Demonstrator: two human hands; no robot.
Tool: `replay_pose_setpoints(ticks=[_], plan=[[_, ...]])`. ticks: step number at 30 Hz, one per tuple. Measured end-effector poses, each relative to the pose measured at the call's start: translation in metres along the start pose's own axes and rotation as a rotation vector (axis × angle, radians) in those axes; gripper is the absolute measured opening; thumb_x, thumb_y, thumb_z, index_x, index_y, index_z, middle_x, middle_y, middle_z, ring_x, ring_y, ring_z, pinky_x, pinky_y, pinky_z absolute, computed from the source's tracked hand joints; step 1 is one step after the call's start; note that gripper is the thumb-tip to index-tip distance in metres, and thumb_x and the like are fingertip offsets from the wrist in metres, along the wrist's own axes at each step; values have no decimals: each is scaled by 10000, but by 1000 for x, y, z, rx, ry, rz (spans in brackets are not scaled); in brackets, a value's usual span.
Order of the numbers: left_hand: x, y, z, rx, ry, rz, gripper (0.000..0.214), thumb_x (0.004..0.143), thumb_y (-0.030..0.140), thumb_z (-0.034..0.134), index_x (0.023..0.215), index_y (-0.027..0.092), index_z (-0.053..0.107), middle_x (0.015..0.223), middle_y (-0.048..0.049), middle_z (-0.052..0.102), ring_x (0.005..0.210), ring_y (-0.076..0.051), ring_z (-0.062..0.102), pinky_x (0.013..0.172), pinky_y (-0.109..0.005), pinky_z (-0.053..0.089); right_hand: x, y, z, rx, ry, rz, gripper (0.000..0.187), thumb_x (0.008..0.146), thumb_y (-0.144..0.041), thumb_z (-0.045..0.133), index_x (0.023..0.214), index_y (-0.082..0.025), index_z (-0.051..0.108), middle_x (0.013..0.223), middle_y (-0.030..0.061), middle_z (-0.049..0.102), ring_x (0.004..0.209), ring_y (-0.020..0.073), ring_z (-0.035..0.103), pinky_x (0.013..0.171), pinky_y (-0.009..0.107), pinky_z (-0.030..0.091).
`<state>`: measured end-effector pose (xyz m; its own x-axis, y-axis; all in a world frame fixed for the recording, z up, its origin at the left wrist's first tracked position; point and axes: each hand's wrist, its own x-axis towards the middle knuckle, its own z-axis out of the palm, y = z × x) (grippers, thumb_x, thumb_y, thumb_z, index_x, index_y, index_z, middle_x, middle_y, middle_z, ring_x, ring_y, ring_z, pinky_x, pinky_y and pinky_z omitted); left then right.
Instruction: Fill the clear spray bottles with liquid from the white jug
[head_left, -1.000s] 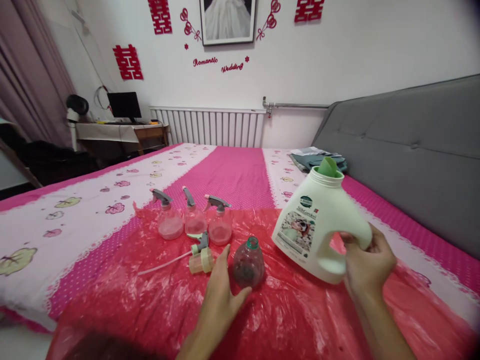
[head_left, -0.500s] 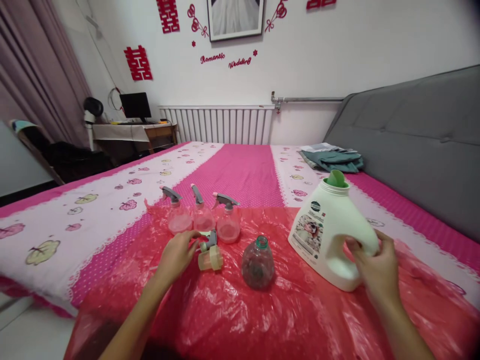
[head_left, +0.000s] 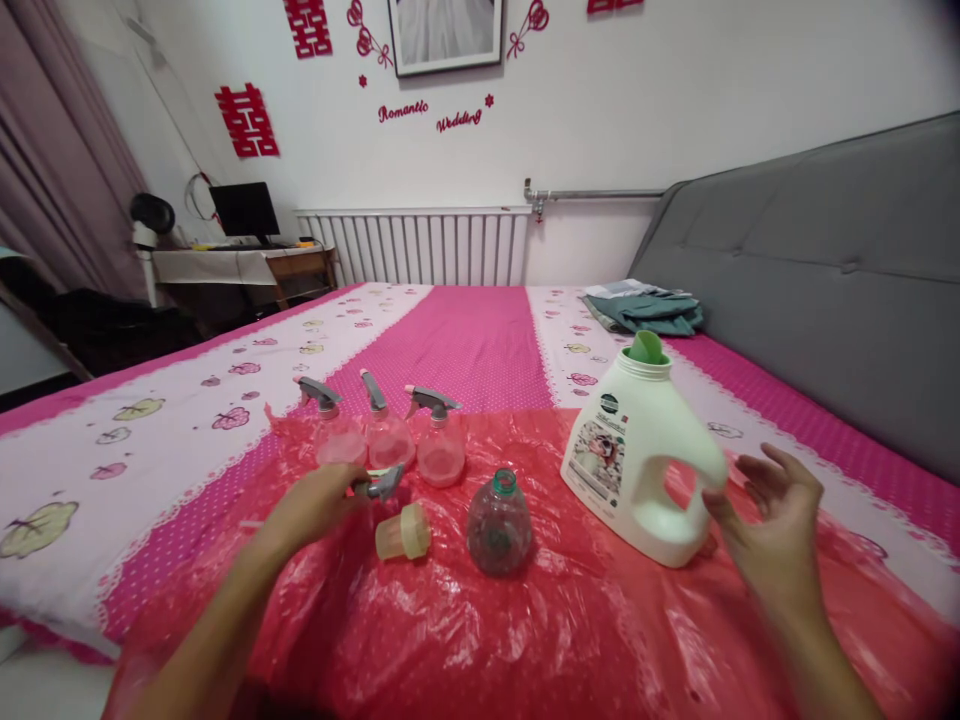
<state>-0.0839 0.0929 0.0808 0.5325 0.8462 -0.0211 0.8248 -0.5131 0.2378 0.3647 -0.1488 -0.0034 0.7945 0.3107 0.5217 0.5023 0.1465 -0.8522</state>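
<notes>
My left hand (head_left: 328, 500) pinches a grey trigger spray head (head_left: 385, 483) just above the red plastic sheet. Below it a pale yellow cap (head_left: 405, 532) lies on its side. A clear, round bottle (head_left: 499, 530) with a green neck and no spray head stands upright in the middle. To the right is a white detergent jug (head_left: 637, 455), upright, a green spout in its mouth. My right hand (head_left: 776, 515) is beside the jug's handle with fingers spread, the thumb close to the handle; I cannot tell whether it touches.
Three pink spray bottles (head_left: 390, 445) with grey trigger heads stand in a row at the back left of the red plastic sheet (head_left: 570, 640). Folded clothes (head_left: 649, 308) lie farther back on the bed, near the grey headboard (head_left: 817, 220).
My right hand has let go of the jug's handle and opened to the right. My left hand has lifted the spray head away from beside the yellow cap. The view has shifted slightly.
</notes>
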Motion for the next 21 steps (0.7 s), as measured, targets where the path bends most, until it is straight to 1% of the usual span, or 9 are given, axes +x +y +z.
replay_pose_setpoints(ticks=[3, 5, 7, 9, 12, 15, 18, 20, 21], plan=[[-17, -2, -39, -43, 106, 25, 272, 887, 434, 583, 884, 240, 774, 813, -67, 793, 721, -271, 694, 659, -320, 443, -2, 5, 1, 6, 4, -8, 1003, 637, -636, 912, 1456, -254, 478, 1401, 180, 562, 1398, 405, 557, 1226, 609, 388], [-28, 7, -64, -126, 269, 53, 266, 837, 472, 625, 824, 249, 768, 738, -55, 767, 659, -262, 662, 621, -324, 429, -5, 6, 2, -5, 27, -14, 1026, 628, -637, 919, 1460, -225, 482, 1431, 200, 545, 1418, 430, 538, 1227, 629, 379], [-38, 27, -85, -250, 457, 82, 302, 831, 531, 674, 860, 255, 794, 780, -57, 782, 695, -265, 675, 652, -339, 461, -8, 2, 1, -18, 57, -27, 1058, 611, -642, 926, 1470, -210, 483, 1478, 211, 516, 1444, 454, 509, 1236, 651, 356], [-44, 57, -96, -437, 581, 109, 333, 855, 546, 743, 1034, 280, 832, 903, -54, 814, 798, -264, 707, 726, -345, 506, -13, -7, 1, -58, 104, -74, 1054, 618, -643, 926, 1476, -210, 494, 1515, 212, 489, 1448, 462, 500, 1233, 663, 352], [-36, 109, -93, -864, 716, 224, 285, 875, 490, 816, 1050, 266, 838, 981, -51, 824, 874, -226, 720, 809, -329, 552, -30, -31, 4, -142, 211, -195, 920, 700, -615, 896, 1451, -227, 534, 1513, 196, 488, 1412, 442, 522, 1202, 667, 384], [-15, 150, -76, -1091, 600, 348, 352, 859, 513, 851, 1047, 216, 836, 958, -65, 817, 877, -205, 718, 818, -309, 569, -61, -55, 17, -53, 251, -285, 762, 756, -554, 865, 1373, -227, 560, 1412, 159, 548, 1341, 404, 567, 1171, 679, 407], [6, 170, -55, -1218, 500, 390, 420, 845, 568, 855, 1019, 187, 826, 969, -74, 809, 857, -186, 696, 804, -294, 565, -100, -70, 42, -1, 7, -130, 635, 841, -532, 809, 1346, -237, 563, 1419, 139, 557, 1354, 374, 552, 1189, 689, 371], [14, 174, -42, -1267, 472, 384, 451, 831, 593, 860, 999, 176, 816, 963, -75, 804, 866, -190, 698, 836, -308, 570, -119, -75, 61, 7, -186, -56, 677, 871, -542, 779, 1423, -251, 515, 1440, 148, 560, 1359, 362, 551, 1186, 661, 399], [16, 175, -36, -1283, 455, 375, 464, 824, 601, 862, 996, 173, 812, 959, -76, 801, 882, -197, 704, 858, -319, 572, -126, -76, 71, 11, -224, -36, 723, 856, -558, 786, 1446, -251, 502, 1466, 160, 550, 1385, 375, 529, 1192, 663, 393]])
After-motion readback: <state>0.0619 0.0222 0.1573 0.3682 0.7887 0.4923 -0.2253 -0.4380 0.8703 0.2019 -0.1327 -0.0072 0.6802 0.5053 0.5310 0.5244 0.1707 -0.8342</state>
